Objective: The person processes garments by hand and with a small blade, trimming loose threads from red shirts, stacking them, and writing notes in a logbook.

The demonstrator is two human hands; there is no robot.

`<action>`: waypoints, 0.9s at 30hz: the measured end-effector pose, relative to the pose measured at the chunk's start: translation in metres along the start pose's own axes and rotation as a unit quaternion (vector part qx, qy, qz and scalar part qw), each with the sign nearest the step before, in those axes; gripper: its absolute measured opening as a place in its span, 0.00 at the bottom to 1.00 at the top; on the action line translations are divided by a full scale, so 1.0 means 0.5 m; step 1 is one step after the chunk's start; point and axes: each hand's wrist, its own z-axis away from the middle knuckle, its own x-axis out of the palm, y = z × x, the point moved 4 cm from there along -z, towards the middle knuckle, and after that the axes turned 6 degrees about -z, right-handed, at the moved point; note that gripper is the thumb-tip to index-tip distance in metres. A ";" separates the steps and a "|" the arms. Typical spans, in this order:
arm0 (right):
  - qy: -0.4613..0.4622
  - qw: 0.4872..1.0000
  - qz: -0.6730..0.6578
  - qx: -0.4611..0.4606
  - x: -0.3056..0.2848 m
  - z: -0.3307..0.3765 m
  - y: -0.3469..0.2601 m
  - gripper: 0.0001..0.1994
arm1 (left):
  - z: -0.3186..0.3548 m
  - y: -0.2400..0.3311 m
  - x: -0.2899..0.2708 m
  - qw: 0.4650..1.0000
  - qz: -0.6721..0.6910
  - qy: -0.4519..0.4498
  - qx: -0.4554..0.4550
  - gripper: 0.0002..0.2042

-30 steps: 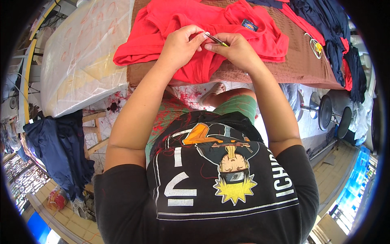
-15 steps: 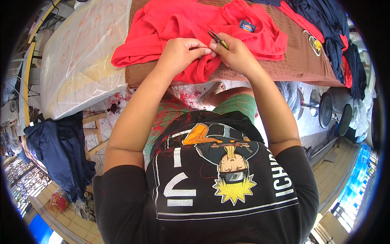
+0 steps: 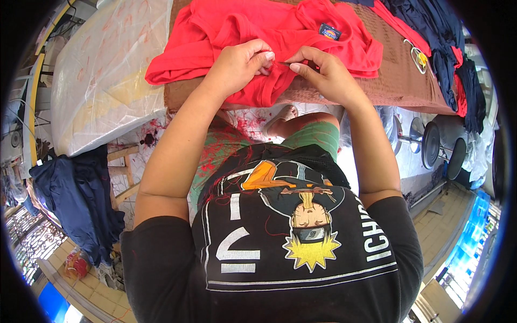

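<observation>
A red knit garment (image 3: 199, 40) lies bunched on the brown-covered table (image 3: 404, 92), its dark neck label (image 3: 329, 32) facing up. With fingertips pinched together, my left hand (image 3: 239, 64) grips a fold of the garment near the table's front edge. My right hand (image 3: 326, 74) is closed around small thread snips (image 3: 285, 63). Their dark tips point left, toward the pinched cloth, a short gap from my left fingers. Most of the snips is hidden inside my right hand.
Left of the garment is a large plastic-wrapped block (image 3: 107, 70). Navy garments (image 3: 431, 24) with red pieces pile up at the far right, near a looped white cord (image 3: 418, 58). Navy cloth (image 3: 78, 204) hangs at the left. Red thread scraps (image 3: 250, 116) litter the floor.
My hands have drawn apart slightly. The snips have swung from pointing up and away to pointing left at the cloth. My left hand still pinches the garment.
</observation>
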 end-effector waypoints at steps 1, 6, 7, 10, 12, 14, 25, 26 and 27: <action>-0.002 1.000 0.005 0.001 0.002 0.001 0.001 0.08 | 0.000 -0.001 0.000 1.000 0.008 0.002 0.003 0.08; -0.017 1.000 0.013 0.006 0.009 -0.004 -0.001 0.08 | -0.001 -0.009 0.001 1.000 0.015 0.006 0.001 0.08; -0.008 1.000 0.016 -0.011 0.010 -0.006 -0.002 0.07 | -0.001 -0.009 0.002 1.000 0.014 0.007 0.001 0.08; -0.004 0.999 0.032 -0.027 0.012 -0.013 -0.009 0.07 | -0.001 -0.003 0.002 1.000 -0.002 0.006 -0.007 0.08; -0.010 0.999 0.039 -0.033 0.013 -0.017 -0.009 0.08 | -0.002 0.003 0.002 1.000 -0.021 0.006 -0.008 0.08; -0.018 0.998 0.037 -0.046 0.015 -0.021 -0.006 0.08 | -0.001 0.007 0.001 0.999 -0.044 0.007 -0.002 0.08; 0.060 0.998 0.021 0.000 -0.020 0.017 -0.024 0.15 | 0.113 0.113 -0.055 0.992 -0.120 -0.019 0.047 0.08; 0.068 0.997 0.025 -0.009 -0.001 0.013 -0.017 0.17 | 0.117 0.099 -0.032 0.983 -0.184 0.005 0.022 0.09; 0.046 0.998 0.021 0.030 0.017 0.011 -0.013 0.15 | 0.123 0.083 -0.010 0.962 -0.252 0.066 0.079 0.11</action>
